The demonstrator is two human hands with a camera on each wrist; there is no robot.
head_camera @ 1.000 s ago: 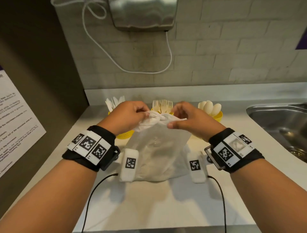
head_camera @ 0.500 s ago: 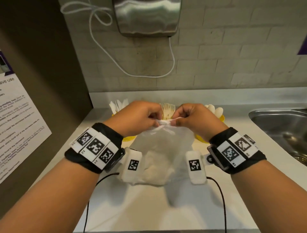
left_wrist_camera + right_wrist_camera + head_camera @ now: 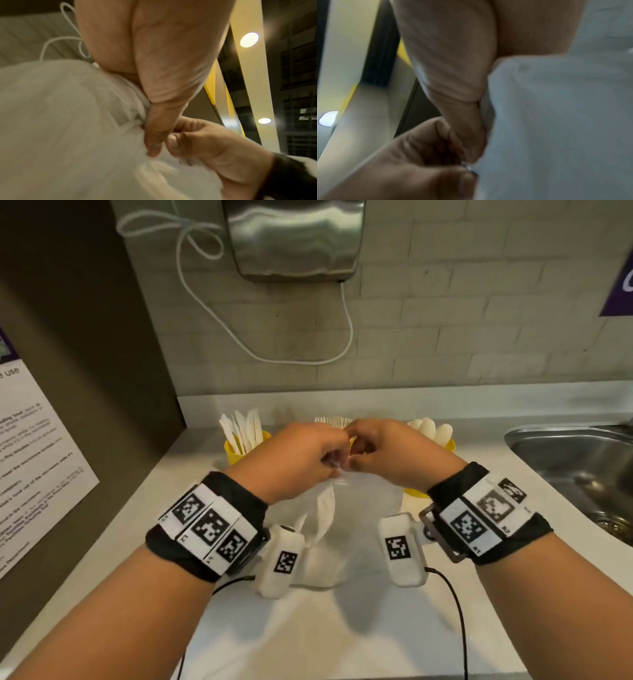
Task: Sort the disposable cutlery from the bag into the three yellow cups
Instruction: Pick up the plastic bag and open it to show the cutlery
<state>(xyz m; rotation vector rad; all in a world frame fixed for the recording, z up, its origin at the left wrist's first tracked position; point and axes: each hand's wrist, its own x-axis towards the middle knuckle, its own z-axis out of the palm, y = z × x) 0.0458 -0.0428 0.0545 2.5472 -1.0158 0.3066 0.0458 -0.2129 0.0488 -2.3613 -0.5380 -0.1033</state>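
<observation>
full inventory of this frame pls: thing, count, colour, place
bag: 1, translucent white, counter centre, top pinched by both hands
cups: 3, yellow, row behind the bag
knives: several, white, left cup
forks: several, cream, middle cup
spoons: several, white, right cup
counter: 1, white
sink: 1, steel, right
hand dryer: 1, steel, wall
cable: 1, white, wall
notice: 1, white, left wall
left hand: on bag top
right hand: on bag top

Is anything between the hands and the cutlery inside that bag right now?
Yes: the bag itself. Its neck is bunched shut, and the left hand and right hand both pinch it at the top. The cutlery inside shows only faintly through the plastic. No other obstacle shows.
</observation>
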